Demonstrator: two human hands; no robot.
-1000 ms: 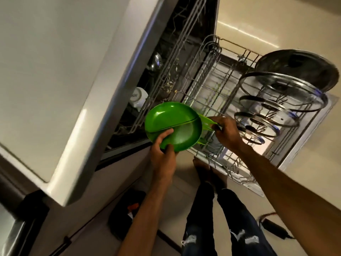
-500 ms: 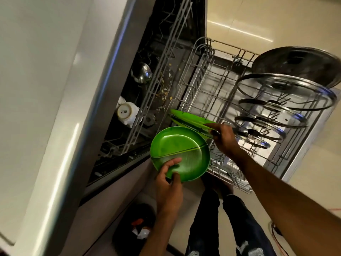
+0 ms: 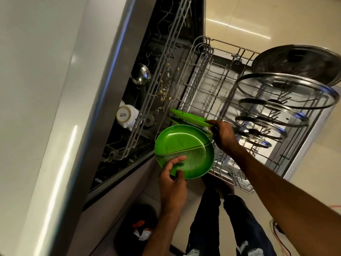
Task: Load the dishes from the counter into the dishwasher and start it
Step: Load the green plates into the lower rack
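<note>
Slotting plates [image 3: 188,116] into the rack [image 3: 201,78].
Your right hand [image 3: 224,134] pinches them edge-on at the rack's near end; your left hand [image 3: 172,183] grips a round plate [image 3: 186,150] by its rim, just beside. Lids [image 3: 280,85] stand racked already; these plates and the start remain.

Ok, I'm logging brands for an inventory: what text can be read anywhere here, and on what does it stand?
"SISTA": printed on the base of the white cup, upside down in this view.
A smaller line of print beside it is too small to read.
No other words, numbers or signs can be read.
</note>
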